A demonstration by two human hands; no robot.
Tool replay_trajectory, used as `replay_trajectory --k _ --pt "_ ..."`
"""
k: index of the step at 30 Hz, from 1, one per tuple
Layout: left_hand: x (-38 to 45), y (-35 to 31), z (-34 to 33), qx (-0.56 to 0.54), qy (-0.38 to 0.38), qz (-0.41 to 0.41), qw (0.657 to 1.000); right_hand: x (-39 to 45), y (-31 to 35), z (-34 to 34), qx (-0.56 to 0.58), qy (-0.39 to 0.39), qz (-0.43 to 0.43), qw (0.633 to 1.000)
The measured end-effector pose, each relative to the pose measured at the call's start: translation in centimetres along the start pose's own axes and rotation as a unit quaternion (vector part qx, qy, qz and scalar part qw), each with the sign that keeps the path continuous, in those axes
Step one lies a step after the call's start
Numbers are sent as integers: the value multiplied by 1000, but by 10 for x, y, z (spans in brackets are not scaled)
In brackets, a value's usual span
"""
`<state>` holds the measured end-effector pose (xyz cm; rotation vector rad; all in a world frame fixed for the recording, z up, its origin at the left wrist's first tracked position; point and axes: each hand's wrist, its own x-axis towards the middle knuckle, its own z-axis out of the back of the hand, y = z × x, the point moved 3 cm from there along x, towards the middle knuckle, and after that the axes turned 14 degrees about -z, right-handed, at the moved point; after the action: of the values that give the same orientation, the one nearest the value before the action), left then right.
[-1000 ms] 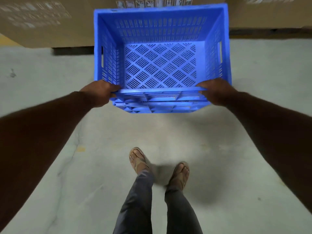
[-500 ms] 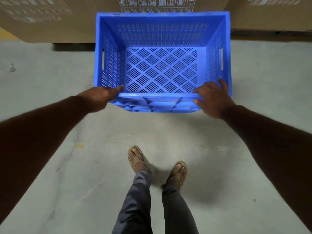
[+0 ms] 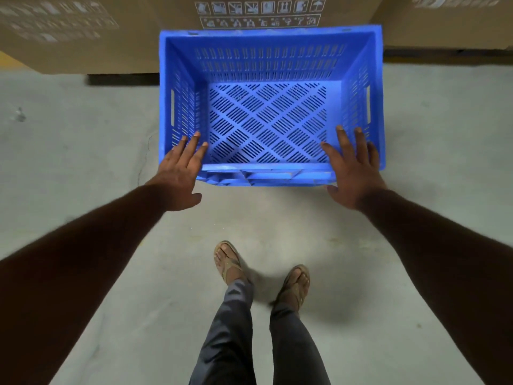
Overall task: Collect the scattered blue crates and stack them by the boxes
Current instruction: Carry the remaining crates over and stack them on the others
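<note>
The main risk I am seeing is the crate sitting crooked or away from the boxes, so later crates are stacking unevenly and toppling. It is standing upright and empty on the floor, just before the boxes. The left hand and right hand are hovering flat, fingers spread, gripping nothing.

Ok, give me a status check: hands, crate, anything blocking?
Left hand open, right hand open, both at the near rim. Blue crate down by the cardboard boxes. Nothing in the way.
</note>
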<state>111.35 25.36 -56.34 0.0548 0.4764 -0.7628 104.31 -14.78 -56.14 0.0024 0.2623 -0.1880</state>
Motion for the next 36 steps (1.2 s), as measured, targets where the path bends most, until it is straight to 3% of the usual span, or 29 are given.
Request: replay_trajectory --k 3,6,8,11,13,15,18,22,25,27,31,36 --pt "0 -2 8 4 36 11 999 2 4 2 -6 37 -18 999" --pt "-12 -29 41 -109 101 64 987 -15 17 30 21 101 -36 994" --pt "-27 -65 75 -241 47 80 966 -46 37 60 137 52 -50 988" --pt "-72 -117 120 -404 -125 100 901 -112 56 113 365 -95 -90 922" --pt "-109 -153 138 -482 -175 94 853 -161 62 143 436 -137 -79 886" --pt "-147 -188 146 -558 -207 95 798 -207 69 168 464 -136 -71 873" --pt "-203 -228 140 -615 -230 133 742 -259 87 184 474 -82 -52 875" --pt "-260 -253 129 -619 -260 192 716 -290 108 202 457 9 16 889" --pt "-296 -247 131 -624 -318 228 676 -310 128 227 479 99 -10 872" --pt "-322 -234 131 -643 -342 228 646 -323 151 243 489 115 -15 865" --pt "-391 -196 119 -672 -382 229 592 -350 228 262 498 167 10 851" --pt "-523 -134 62 -665 -442 295 524 -395 364 265 523 272 46 806"
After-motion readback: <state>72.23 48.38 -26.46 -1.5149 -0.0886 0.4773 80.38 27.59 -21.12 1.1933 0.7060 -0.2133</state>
